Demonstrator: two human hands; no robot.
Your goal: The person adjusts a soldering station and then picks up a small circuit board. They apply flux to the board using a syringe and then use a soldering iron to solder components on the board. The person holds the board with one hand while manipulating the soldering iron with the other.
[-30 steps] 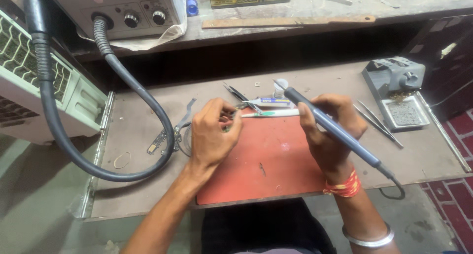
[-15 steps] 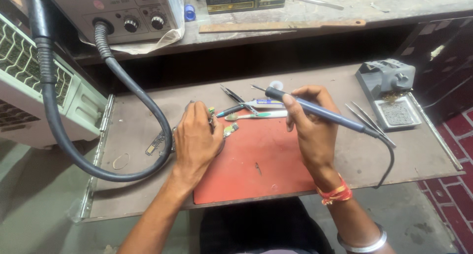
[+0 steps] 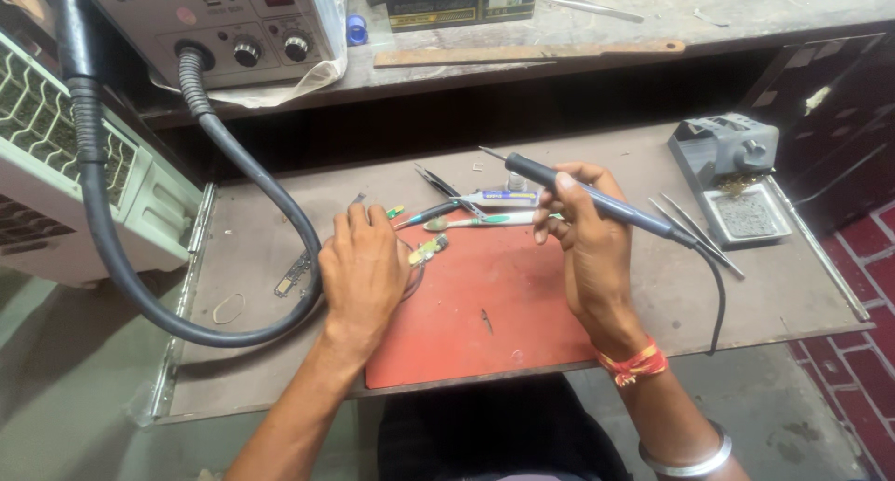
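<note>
- Since before, our right hand (image 3: 597, 257) has raised the soldering iron (image 3: 597, 199), clenched round its handle.
- Our left hand (image 3: 364, 271) pins the small circuit board (image 3: 427, 251) (light, fragile; hold by its edges).

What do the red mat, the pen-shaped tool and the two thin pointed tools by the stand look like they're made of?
Red mat: probably silicone or rubber; matte, flat, scuffed.
Soldering iron in the right hand: dark handle, likely plastic or rubber grip, with a thin bare metal tip.
Tweezers: metal, judging by their grey sheen and thin blades.
</note>
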